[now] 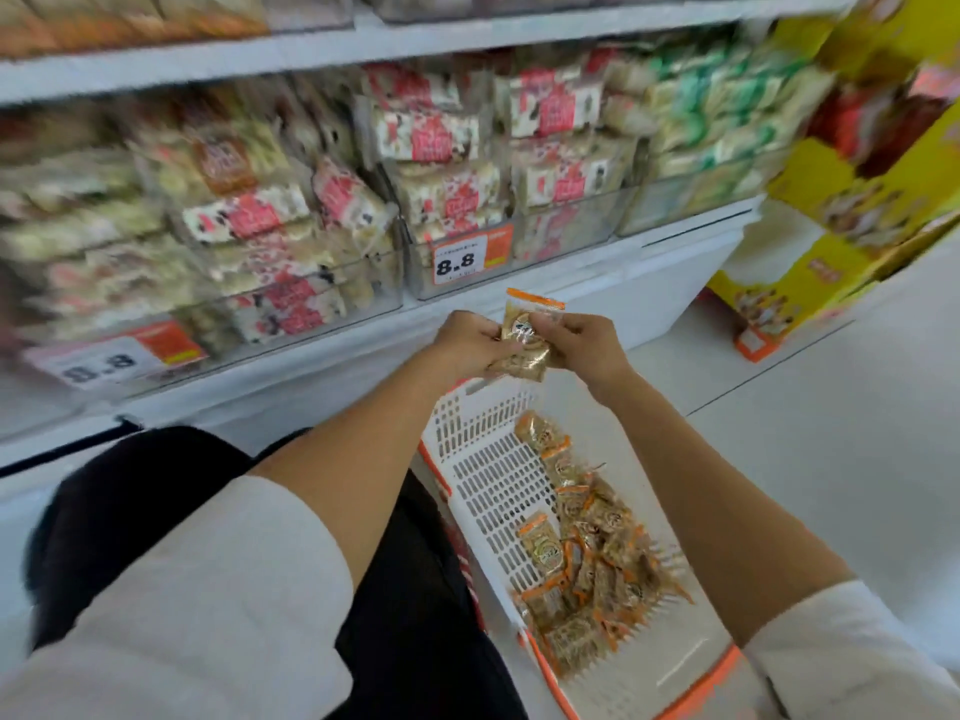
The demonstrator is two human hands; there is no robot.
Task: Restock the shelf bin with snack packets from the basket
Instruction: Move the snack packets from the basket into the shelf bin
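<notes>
Left hand [470, 345] and right hand [582, 345] together pinch a snack packet [524, 337] above the basket [488, 485]

A price tag [461, 259] on a clear shelf bin [561, 241] read 8.8; a blurrier tag [104, 361] further left read 8.8 too.

White shelves [467, 33] run across the upper frame, stacked with blurred red-and-white packets [447, 137], and green-and-white packets [717, 111] further right; orange-edged price tags [470, 257] reading 8.8 hang at the lower shelf's front; a white base panel [649, 283] stands beneath; the floor [831, 407] is pale and smooth, crossed by a thin dark seam; yellow cartons [857, 200] stand stacked at the right; the light is bright and even.
</notes>
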